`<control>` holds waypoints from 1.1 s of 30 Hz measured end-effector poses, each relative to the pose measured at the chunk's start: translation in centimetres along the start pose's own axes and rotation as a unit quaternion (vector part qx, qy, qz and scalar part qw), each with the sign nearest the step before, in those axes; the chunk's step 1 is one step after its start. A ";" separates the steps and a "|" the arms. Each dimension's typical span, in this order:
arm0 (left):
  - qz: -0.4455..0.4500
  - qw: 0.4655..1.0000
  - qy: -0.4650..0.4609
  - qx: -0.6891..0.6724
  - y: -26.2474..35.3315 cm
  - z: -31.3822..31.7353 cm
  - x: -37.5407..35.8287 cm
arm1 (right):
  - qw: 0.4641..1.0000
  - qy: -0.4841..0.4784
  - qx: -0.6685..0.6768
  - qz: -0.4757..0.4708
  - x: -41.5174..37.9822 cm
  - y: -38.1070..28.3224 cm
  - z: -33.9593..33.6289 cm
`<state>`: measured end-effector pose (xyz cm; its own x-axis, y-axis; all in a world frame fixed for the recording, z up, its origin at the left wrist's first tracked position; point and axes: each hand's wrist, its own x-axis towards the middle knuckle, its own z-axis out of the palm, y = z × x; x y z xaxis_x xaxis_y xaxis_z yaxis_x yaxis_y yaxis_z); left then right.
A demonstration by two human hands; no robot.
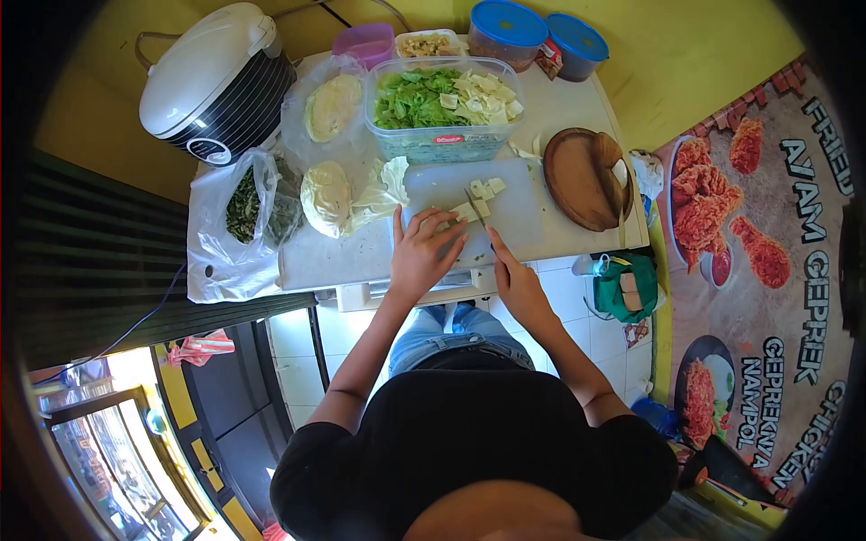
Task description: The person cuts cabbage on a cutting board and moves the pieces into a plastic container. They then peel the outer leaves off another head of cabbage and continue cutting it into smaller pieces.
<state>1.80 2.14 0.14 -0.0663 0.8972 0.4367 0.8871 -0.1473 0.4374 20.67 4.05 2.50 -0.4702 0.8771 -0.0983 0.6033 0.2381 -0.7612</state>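
Note:
My right hand (519, 284) is closed round the handle of a knife (474, 203), whose blade points away from me over the cutting board (521, 225). The blade rests against pale cabbage pieces (490, 187), some cut into squares beyond it. With bent fingertips my left hand (422, 252) presses a cabbage strip (465, 212) to the board, just left of the blade. Beside the board's left edge sit a cut cabbage half (327, 198) and a loose cabbage leaf (383, 194). Behind the board stands a clear plastic container (442, 144) with chopped greens and cabbage squares.
A rice cooker (212, 81) stands back left, near a plastic bag (234, 266) of dark leaves. Another cabbage piece (332, 108) lies in clear plastic. On the right is a round wooden board (568, 180). Blue-lidded tubs (507, 22) line the table's back edge.

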 end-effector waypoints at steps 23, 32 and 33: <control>-0.011 0.999 0.033 -0.021 -0.2 0.4 -0.3 | 0.996 -0.081 -0.021 0.028 -0.6 -1.0 -1.6; -0.024 0.999 0.037 -0.019 -0.1 0.5 -0.2 | 0.998 -0.019 -0.025 -0.048 0.5 0.2 0.2; -0.024 0.999 0.039 -0.017 -0.2 0.5 -0.2 | 0.998 -0.024 -0.024 -0.043 0.5 0.2 0.2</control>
<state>1.89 2.24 -0.40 -0.1443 0.8687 0.4738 0.8659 -0.1209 0.4854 20.43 4.49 2.19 -0.5513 0.8318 -0.0641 0.5885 0.3333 -0.7366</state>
